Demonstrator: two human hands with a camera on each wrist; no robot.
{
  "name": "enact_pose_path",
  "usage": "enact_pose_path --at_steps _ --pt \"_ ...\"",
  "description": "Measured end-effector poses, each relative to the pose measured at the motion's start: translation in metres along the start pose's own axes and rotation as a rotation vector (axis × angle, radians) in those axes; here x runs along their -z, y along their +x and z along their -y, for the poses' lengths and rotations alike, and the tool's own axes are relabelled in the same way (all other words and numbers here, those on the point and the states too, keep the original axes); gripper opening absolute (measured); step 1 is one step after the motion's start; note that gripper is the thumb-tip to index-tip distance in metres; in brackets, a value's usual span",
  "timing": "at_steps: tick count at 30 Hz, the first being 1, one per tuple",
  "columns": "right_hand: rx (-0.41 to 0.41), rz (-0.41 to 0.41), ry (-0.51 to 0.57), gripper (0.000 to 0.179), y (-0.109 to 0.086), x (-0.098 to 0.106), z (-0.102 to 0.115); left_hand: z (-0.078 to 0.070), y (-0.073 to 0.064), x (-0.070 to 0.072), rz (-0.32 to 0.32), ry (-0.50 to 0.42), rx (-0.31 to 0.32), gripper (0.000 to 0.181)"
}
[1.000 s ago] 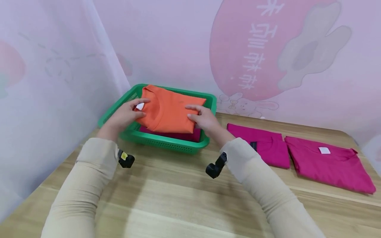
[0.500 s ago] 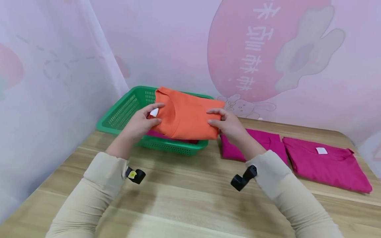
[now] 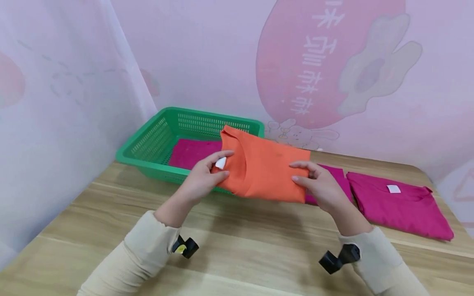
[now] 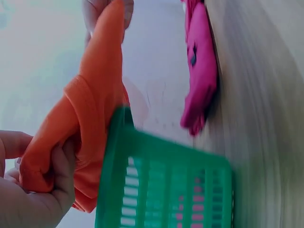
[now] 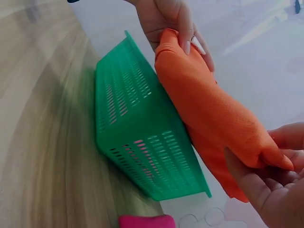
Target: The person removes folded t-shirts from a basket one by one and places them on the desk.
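A folded orange T-shirt point(image 3: 268, 168) is held up between both hands, over the table and overlapping the basket's front right corner in the head view. My left hand point(image 3: 205, 174) pinches its collar end beside a white label point(image 3: 220, 163). At the opposite end, my right hand point(image 3: 320, 183) grips the edge, thumb and fingers on either side of the cloth. The green basket point(image 3: 148, 158) stands behind on the left, with a folded magenta garment point(image 3: 192, 153) on its floor. In the left wrist view the orange T-shirt point(image 4: 95, 95) hangs above the basket's rim.
Two folded magenta garments lie on the wooden table point(image 3: 237, 246) to the right. The nearer one point(image 3: 337, 181) is partly hidden by the orange T-shirt and my right hand; the farther T-shirt point(image 3: 400, 205) has a white label. A printed pink curtain point(image 3: 207, 57) rises behind the table.
Both hands have lifted the orange T-shirt from over the basket and carried it right and toward me. The magenta garment inside the basket has come into fuller view.
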State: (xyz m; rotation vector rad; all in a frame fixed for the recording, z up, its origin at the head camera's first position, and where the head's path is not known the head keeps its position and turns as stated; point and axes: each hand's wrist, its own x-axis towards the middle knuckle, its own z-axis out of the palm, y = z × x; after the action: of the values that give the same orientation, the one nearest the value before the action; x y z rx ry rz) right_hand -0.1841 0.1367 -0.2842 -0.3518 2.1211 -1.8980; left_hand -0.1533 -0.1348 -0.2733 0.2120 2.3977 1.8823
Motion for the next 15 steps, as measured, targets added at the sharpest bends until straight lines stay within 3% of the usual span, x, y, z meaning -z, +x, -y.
enact_pose_path --at_steps 15 --pt "0.003 -0.015 0.046 0.027 -0.064 0.038 -0.020 -0.001 -0.025 -0.052 0.112 -0.076 -0.011 0.049"
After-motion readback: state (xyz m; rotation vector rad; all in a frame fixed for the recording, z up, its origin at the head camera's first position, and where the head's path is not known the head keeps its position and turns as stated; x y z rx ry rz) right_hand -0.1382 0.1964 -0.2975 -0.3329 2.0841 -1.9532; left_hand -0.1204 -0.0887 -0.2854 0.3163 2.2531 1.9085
